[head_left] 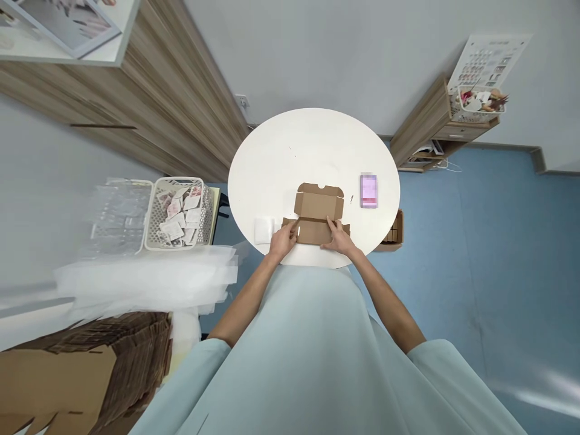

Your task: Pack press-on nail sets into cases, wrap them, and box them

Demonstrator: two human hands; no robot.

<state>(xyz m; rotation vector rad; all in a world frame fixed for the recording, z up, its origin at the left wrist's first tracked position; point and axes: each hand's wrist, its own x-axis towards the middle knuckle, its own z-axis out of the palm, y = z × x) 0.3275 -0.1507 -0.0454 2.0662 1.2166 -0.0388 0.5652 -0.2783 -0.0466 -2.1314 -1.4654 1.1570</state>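
A flat brown cardboard box blank (317, 211) lies unfolded near the front edge of the round white table (294, 151). My left hand (283, 240) rests on its left flap with the fingers on the cardboard. On the near right part of the same blank sits my right hand (339, 238), pressing it. A small white packet (263, 230) lies on the table just left of my left hand. A pink phone (368, 190) lies to the right of the blank.
A white mesh basket (179, 212) full of small packets stands at the left beside clear plastic sheets (145, 281). Stacked cardboard (81, 368) sits at lower left. A brown box (393, 232) stands on the blue floor under the table's right edge. A wooden shelf (435, 130) stands against the wall.
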